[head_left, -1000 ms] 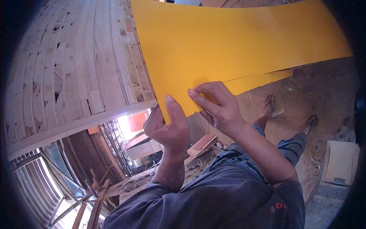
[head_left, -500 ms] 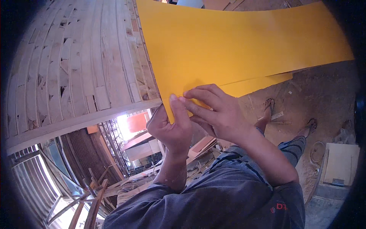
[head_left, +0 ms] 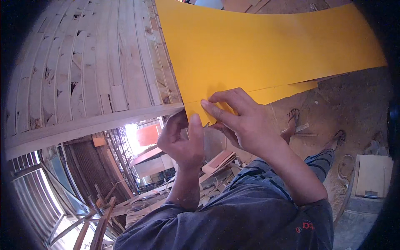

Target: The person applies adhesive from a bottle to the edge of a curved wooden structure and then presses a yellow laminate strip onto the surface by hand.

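A big wall of pale wooden planks is filling the upper left of the view, bending round like a bowl because of the wide camera. Next to it, a large yellow sheet is stretching from the top middle out to the right edge, and it is lying flat against the wood at its left side. A second yellow layer (a thinner strip showing under the first) is peeking out along its lower edge. Below that, the sandy dirt floor is spreading out on the right, and the person's dark blue trousers are taking up the bottom middle. A pale flat board is lying on the floor far to the right. Down there two feet in sandals are standing well apart. The right hand is pressing its fingers down on the bottom corner of the yellow sheet, with the fingers bent and close together, pinching the sheet's edge. The left hand is just beside it, curled up with its thumb sticking straight up against the same corner, so it is gripping the sheet from the other side. Both hands are touching each other at the corner. Under the wooden wall, a bright gap is showing an orange shape and some loose wooden pieces far below.
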`<state>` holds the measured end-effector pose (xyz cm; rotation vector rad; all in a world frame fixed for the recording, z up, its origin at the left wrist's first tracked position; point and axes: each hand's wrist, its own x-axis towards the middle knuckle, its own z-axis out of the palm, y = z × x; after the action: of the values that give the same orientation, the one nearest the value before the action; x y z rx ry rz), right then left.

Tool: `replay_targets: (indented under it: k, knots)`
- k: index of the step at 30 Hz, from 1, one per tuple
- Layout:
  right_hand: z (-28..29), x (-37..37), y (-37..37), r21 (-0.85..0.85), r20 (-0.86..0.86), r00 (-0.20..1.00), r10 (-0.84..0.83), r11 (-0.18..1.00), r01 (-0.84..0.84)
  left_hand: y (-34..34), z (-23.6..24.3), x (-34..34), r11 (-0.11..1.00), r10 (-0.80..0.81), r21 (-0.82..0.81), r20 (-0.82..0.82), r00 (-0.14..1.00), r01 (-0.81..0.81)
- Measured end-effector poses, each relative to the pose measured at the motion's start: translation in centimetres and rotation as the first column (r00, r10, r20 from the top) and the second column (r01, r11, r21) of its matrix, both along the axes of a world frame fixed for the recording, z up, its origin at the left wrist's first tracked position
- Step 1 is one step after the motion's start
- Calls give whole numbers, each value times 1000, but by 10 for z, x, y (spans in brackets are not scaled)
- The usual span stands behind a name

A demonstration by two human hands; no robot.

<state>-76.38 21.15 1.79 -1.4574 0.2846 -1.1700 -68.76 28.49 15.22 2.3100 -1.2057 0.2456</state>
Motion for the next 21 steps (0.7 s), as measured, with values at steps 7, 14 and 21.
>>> replay_targets:
  k: [7,14,21]
  knots:
    - [7,-4,1,43,-6,1000,-17,999,17,2,-4,2,993,-38,111,23,999,35]
    - [10,-5,1,21,-64,997,-45,999,46,-13,-5,-3,978,-169,147,168,971,145]
    - [18,-14,-14,-67,-76,997,22,997,-28,-15,-5,-1,975,-184,162,183,966,155]
